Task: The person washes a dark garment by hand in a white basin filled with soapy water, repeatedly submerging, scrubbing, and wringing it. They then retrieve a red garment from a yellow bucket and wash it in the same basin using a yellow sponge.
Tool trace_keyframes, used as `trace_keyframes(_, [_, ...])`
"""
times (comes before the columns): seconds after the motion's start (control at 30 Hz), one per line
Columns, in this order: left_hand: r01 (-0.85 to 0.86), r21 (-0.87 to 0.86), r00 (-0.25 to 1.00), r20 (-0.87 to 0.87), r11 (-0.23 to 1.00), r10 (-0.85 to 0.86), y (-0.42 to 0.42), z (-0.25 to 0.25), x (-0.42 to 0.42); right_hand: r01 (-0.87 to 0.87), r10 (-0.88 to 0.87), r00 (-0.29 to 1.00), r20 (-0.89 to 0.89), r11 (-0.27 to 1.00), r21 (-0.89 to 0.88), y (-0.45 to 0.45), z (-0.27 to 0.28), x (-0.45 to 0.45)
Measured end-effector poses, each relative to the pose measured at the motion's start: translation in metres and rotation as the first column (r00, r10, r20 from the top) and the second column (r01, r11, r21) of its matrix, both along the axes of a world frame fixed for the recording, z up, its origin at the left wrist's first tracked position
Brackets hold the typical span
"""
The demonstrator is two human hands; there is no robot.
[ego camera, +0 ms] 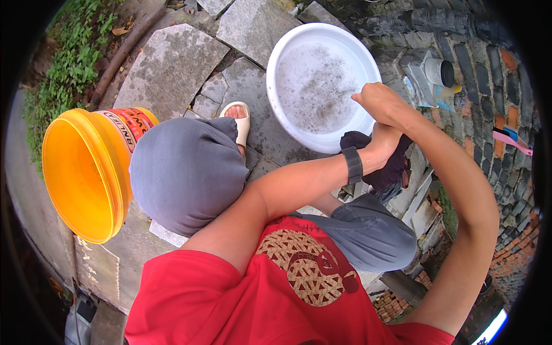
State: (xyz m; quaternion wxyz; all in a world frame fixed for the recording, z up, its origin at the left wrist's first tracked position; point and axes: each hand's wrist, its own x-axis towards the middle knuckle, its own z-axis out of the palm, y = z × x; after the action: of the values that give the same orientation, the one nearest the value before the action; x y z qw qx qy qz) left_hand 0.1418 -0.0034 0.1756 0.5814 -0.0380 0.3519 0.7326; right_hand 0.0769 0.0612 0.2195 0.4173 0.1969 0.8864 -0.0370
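Note:
My left hand (pixel 383 144) reaches across to the right side of a white plastic basin (pixel 274 101), a black band (pixel 353 166) around its wrist. Its fingers are hidden behind my right forearm. Directly beyond it, my right hand (pixel 376 100) is over the basin's right rim, fingers curled, and the two arms cross. Whether either hand holds anything cannot be seen. Dark wet-looking cloth (pixel 385 174) lies bunched beneath and beside my left wrist, against the basin. Foamy, greyish soapy water (pixel 321 88) stands in the basin.
A yellow plastic bucket (pixel 82 177) tilts beside my left knee. Uneven stone slabs (pixel 170 64) pave the ground. On the right, a brick wall (pixel 487 99) rises behind a ledge with a white, dark-lidded container (pixel 437 72) and a pink-handled brush (pixel 513 142). Plants (pixel 71 64) grow at upper left.

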Motion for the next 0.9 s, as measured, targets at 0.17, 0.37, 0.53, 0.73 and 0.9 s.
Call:
trace_keyframes(0.17, [-0.062,0.013,0.998,-0.003,0.998,0.062,0.007,-0.013,0.001,-0.056,0.054,0.998,0.026,0.995,0.078,-0.004,-0.013,-0.008])
trace_keyframes(0.37, [-0.077,-0.013,0.997,0.002,0.997,0.077,0.009,-0.027,0.007,-0.042,0.034,0.997,0.067,0.992,0.123,-0.009,-0.028,-0.007])
trace_keyframes(0.53, [-0.081,-0.027,0.987,0.135,0.996,0.084,0.008,-0.027,0.0,0.045,-0.046,0.999,0.027,0.998,0.042,0.002,-0.033,-0.011])
trace_keyframes(0.73, [-0.011,-0.022,0.937,0.349,1.0,0.018,0.008,-0.009,-0.021,0.129,-0.087,0.725,-0.683,0.992,0.012,0.061,-0.018,-0.003])
trace_keyframes(0.9, [-0.131,-0.003,0.845,0.523,0.991,0.113,0.009,-0.001,-0.052,0.266,-0.677,0.526,-0.515,0.706,-0.656,0.084,0.036,0.077])
